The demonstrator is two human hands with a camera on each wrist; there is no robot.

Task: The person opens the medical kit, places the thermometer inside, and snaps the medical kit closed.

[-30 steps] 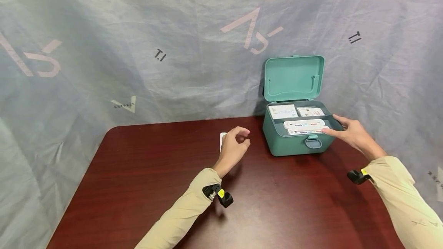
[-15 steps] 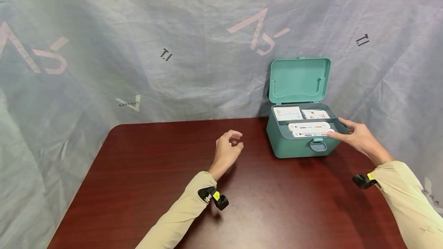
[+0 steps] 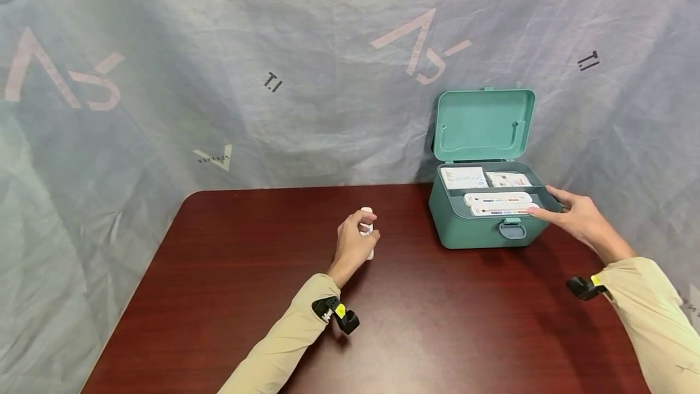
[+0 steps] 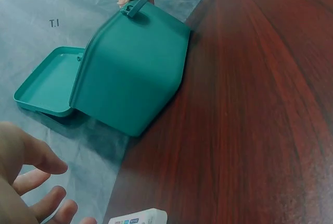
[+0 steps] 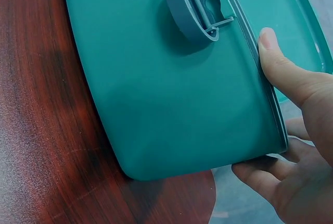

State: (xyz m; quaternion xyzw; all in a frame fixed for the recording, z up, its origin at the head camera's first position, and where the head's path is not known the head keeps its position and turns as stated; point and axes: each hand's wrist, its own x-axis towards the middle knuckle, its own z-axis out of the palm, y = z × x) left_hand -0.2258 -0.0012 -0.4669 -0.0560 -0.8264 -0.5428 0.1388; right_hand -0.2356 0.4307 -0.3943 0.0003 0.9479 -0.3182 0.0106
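My left hand (image 3: 354, 241) hovers over the table with its fingers loosely bent. Partly hidden behind it in the head view is a slim white case with rounded ends (image 3: 366, 210). The left wrist view shows the end of that white case (image 4: 143, 217) apart from the spread fingers (image 4: 49, 203). A green medicine box (image 3: 476, 233) stands at the right with its lid (image 3: 485, 126) raised. My right hand (image 3: 579, 217) grips the box's right front corner, thumb (image 5: 283, 67) over the rim and fingers along the side.
Inside the box, two slim white cases (image 3: 497, 199) lie in the front compartment. Behind the divider sit a white packet marked "Surgical" (image 3: 463, 178) and another white packet (image 3: 508, 180). A grey printed cloth (image 3: 328, 126) hangs behind the dark red table (image 3: 262, 224).
My left hand has shifted left, away from the box, and now covers part of the white case. My right hand keeps its grip on the box. The head view has turned slightly left.
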